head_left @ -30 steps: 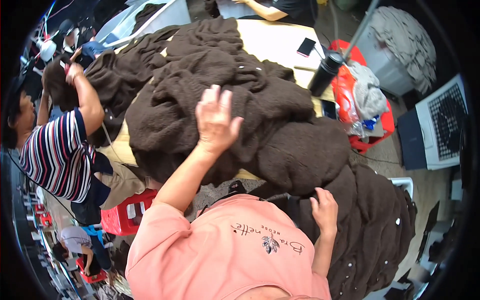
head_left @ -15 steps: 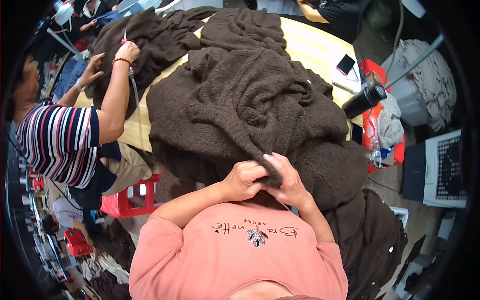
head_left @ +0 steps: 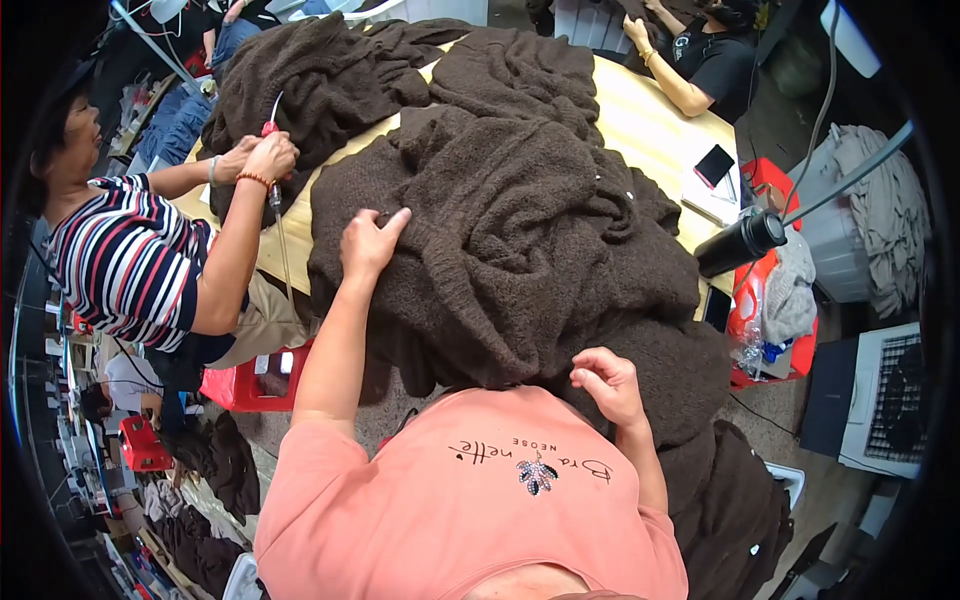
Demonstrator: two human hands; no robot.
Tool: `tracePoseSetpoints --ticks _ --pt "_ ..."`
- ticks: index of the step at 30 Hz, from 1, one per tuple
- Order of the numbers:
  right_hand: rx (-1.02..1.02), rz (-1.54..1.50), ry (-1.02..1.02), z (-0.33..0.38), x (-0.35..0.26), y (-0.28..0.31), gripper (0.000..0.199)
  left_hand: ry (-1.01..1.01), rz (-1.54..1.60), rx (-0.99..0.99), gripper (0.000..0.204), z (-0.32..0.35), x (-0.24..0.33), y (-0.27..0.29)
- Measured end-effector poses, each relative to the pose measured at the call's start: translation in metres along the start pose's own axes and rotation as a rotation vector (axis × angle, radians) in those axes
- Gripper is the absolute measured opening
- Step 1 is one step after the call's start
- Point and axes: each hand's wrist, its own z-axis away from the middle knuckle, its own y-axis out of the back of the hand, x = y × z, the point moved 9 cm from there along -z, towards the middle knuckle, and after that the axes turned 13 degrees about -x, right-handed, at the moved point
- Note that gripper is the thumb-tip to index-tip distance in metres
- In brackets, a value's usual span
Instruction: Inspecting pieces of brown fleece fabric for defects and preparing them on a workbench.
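Observation:
A large heap of dark brown knit fabric (head_left: 500, 230) covers much of the table in front of me and hangs over its near edge. My left hand (head_left: 370, 245) reaches to the heap's left part, its fingers curled into the fabric and its thumb sticking out. Close to my body, my right hand (head_left: 610, 385) is raised beside the heap's near edge. Its fingers are bent in toward the thumb; what they hold, if anything, is too small or hidden to name.
At left, a person in a striped top (head_left: 130, 270) holds a thin red-handled tool (head_left: 270, 128) by more brown fabric. Another person's arm (head_left: 680, 90) rests at the table's far edge. A black bottle (head_left: 740, 243), a phone (head_left: 714, 166) and a red bin (head_left: 800, 355) are at right.
My hands, together on a fold of the fabric before, have parted. The left went forward and left onto the heap; the right moved slightly right. The fold now lies on the heap.

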Motion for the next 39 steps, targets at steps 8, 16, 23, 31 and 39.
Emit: tracePoseSetpoints --ticks 8,16,23,31,39 --pt "0.201 1.019 0.627 0.012 -0.132 -0.022 0.064 -1.441 0.312 -0.319 0.016 0.206 0.209 -0.016" --pt "0.192 0.636 0.545 0.0 -0.128 0.0 0.026 -1.118 0.514 -0.57 0.029 0.192 0.149 -0.032" --pt "0.764 -0.066 0.703 0.062 -0.121 0.091 0.015 -0.725 -0.267 0.103 0.068 0.174 0.007 -0.049" --pt "1.006 -0.106 0.657 0.136 -0.105 0.12 0.017 -0.496 0.405 0.504 0.015 0.087 -0.009 0.077" --pt "0.983 -0.266 1.082 0.278 -0.136 0.098 0.03 -0.848 0.298 0.805 0.018 0.049 0.104 0.297"
